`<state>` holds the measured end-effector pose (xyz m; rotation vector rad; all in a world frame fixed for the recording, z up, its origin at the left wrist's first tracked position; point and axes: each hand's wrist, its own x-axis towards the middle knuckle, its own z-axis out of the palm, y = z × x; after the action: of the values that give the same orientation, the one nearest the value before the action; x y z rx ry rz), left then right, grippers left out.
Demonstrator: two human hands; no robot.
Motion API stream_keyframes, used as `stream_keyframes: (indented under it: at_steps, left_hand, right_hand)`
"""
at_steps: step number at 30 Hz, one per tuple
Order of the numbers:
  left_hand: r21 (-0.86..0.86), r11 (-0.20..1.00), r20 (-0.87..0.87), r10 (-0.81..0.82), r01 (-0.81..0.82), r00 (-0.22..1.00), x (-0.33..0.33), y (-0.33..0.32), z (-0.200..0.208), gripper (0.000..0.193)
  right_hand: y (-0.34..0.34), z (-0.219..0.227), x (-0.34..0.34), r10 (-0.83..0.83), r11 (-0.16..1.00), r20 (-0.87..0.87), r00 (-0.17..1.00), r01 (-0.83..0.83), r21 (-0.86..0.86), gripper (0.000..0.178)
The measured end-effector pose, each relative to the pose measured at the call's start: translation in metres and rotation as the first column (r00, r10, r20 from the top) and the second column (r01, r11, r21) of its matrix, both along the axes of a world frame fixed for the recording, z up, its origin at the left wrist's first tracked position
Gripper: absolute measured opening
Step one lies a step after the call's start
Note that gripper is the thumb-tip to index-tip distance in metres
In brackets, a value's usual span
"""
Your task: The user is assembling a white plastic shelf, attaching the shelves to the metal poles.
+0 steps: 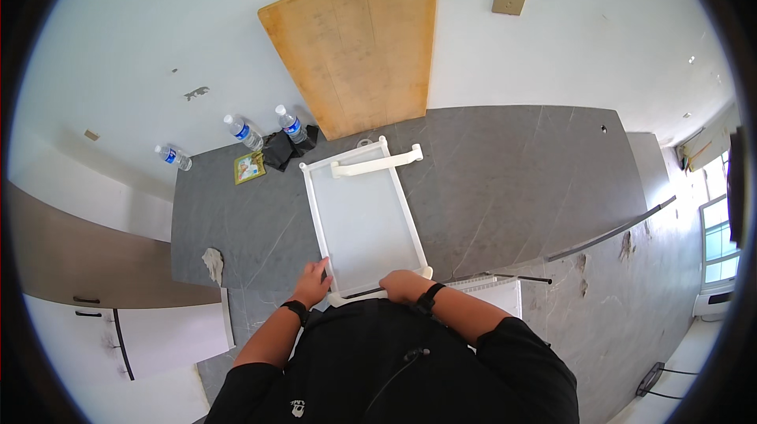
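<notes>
A white-framed rectangular panel (364, 223) with a pale, smooth middle lies on the grey counter in front of me. It looks like a plastic shelf piece with rounded corner knobs. My left hand (311, 284) grips its left rail close to the near corner, fingertips against the rail. At the near right corner, the fingers of my right hand (406, 286) are curled over the edge; their tips are partly hidden. A dark slit runs along the near rail between my hands. Across the panel's far end rests a loose white plastic bar (377, 165) with bent ends.
A wooden board (363, 53) leans on the wall behind the panel. Back left stand water bottles (243, 132), black pouches (278, 151) and a green-yellow packet (249, 168). A crumpled cloth (213, 265) lies on the grey counter (520, 187). A black-tipped rod (520, 277) projects near right.
</notes>
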<state>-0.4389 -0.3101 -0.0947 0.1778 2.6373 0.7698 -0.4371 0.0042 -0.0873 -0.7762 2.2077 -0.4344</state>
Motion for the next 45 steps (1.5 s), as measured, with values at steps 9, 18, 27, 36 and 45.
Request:
stream_keyframes:
  at_steps: [9, 18, 27, 36, 45]
  left_hand:
    - [0.268, 0.600, 0.853, 0.216, -0.754, 0.475, 0.028, -0.018, -0.023, 0.100]
    - [0.559, 0.374, 0.821, -0.122, -0.740, 0.558, 0.029, 0.001, 0.000, 0.086]
    - [0.654, 0.302, 0.748, -0.125, -0.693, 0.652, 0.013, -0.012, 0.008, 0.084]
    - [0.602, 0.419, 0.767, -0.066, -0.680, 0.638, -0.019, -0.044, -0.001, 0.078]
    - [0.546, 0.516, 0.757, 0.035, -0.660, 0.653, -0.035, -0.066, -0.018, 0.072]
  right_hand:
    - [0.020, -0.013, -0.117, -0.539, 0.760, -0.282, 0.794, 0.314, -0.569, 0.037]
    - [0.067, 0.008, -0.231, -0.525, 0.791, -0.693, 0.495, 0.583, -0.182, 0.051]
    - [0.069, -0.016, -0.239, -0.392, 0.909, -0.698, 0.599, 0.371, -0.193, 0.023]
    - [0.010, 0.025, -0.220, -0.208, 0.968, -0.807, 0.553, 0.234, -0.089, 0.017]
    - [-0.002, 0.018, -0.219, -0.317, 0.923, -0.667, 0.675, 0.382, -0.052, 0.023]
